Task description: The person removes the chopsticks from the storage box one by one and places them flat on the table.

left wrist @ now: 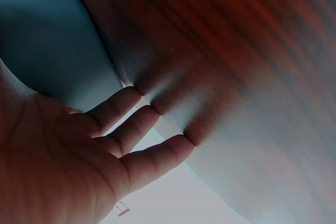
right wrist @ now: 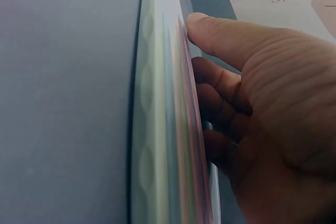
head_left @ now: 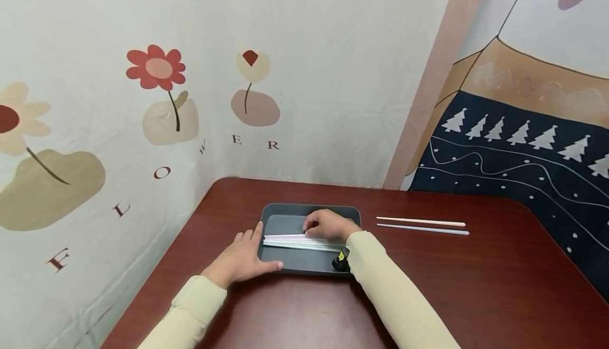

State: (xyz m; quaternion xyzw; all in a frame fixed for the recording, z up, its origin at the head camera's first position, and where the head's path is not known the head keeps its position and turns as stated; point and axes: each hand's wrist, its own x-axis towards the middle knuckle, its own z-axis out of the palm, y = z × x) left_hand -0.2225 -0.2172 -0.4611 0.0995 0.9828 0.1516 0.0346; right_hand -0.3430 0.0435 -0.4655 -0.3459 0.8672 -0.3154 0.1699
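A dark grey rectangular tray (head_left: 304,265) holds a row of pastel chopsticks (head_left: 297,242) lying lengthwise across it. My left hand (head_left: 242,259) rests against the tray's left end, fingers spread along the outer wall and thumb at the near rim. In the left wrist view, its straight fingers (left wrist: 157,163) lie beside the blue-grey tray (left wrist: 47,40). Over the tray's right half, my right hand (head_left: 328,224) has loosely bent fingers. The right wrist view shows its thumb and fingertips at the side of the chopsticks (right wrist: 173,129), with none of them visibly wrapped round.
Two more chopsticks, one pinkish (head_left: 421,221) and one light blue (head_left: 423,229), lie on the reddish-brown table (head_left: 476,275) right of the tray. A printed curtain (head_left: 323,74) hangs behind and along the left side. A small black device (head_left: 340,260) sits at the right wrist.
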